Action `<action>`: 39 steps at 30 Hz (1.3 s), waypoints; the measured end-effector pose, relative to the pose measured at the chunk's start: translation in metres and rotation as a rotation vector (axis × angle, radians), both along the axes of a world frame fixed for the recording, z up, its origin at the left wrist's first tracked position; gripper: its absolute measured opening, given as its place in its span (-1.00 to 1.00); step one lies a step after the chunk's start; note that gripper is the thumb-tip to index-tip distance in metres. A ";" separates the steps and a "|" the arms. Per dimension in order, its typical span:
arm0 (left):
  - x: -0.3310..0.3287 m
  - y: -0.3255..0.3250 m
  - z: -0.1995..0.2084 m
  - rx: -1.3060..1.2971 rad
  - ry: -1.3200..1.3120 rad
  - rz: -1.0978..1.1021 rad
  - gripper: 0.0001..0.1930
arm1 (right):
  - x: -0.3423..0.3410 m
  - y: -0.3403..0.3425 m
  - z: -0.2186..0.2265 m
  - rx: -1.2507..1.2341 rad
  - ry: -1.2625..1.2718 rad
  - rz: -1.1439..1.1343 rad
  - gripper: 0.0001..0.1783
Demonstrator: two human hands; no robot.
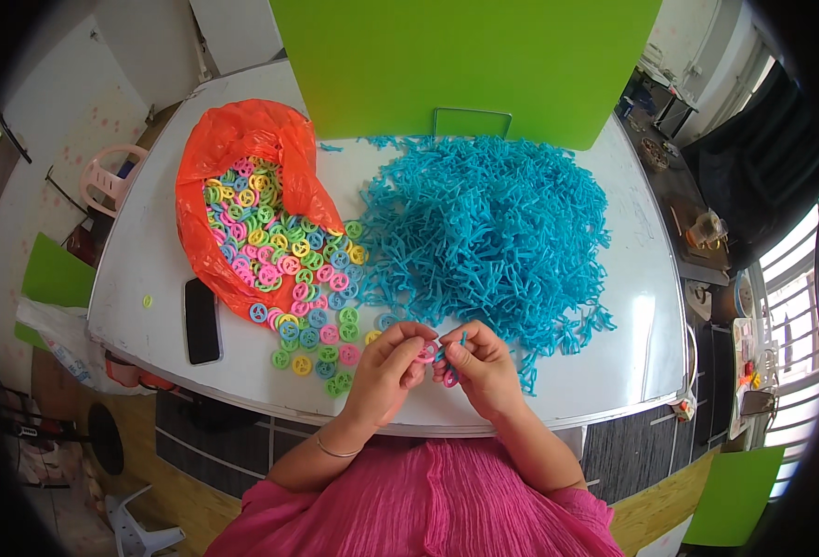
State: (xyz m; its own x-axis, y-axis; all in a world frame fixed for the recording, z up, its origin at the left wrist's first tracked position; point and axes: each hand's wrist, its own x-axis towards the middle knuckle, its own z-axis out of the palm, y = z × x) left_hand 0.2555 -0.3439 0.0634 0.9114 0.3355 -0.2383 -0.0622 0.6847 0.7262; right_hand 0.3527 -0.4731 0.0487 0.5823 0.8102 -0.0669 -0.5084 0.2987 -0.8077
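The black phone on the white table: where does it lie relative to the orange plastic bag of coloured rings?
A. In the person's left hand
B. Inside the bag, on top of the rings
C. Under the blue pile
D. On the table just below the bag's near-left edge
D. The black phone lies flat on the white table, just in front of the orange plastic bag, apart from both hands.

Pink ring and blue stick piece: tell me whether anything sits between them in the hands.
Nothing visible does. The left hand pinches the pink ring and the right hand pinches the blue stick piece; they meet above the table edge, with only a small gap between them.
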 end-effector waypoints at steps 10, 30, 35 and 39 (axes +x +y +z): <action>-0.007 -0.007 0.014 0.510 -0.008 0.014 -0.74 | -0.007 0.000 -0.009 0.003 -0.095 -0.073 -0.87; 0.000 -0.004 -0.013 0.524 0.076 0.008 -0.63 | 0.007 0.001 0.000 -0.083 0.332 0.009 -0.82; -0.005 -0.004 -0.019 0.496 0.048 -0.011 -0.59 | 0.002 0.001 0.004 -0.095 0.235 -0.021 -0.83; -0.012 -0.007 -0.024 0.301 0.097 0.027 -0.59 | -0.005 -0.002 0.007 -0.140 0.102 -0.073 -0.88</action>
State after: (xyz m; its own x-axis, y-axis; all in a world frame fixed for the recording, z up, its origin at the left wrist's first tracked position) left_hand 0.2431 -0.3507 0.0395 0.8791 0.4277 -0.2104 0.0023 0.4375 0.8992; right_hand 0.3478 -0.4750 0.0554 0.6240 0.7443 -0.2379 -0.5705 0.2259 -0.7896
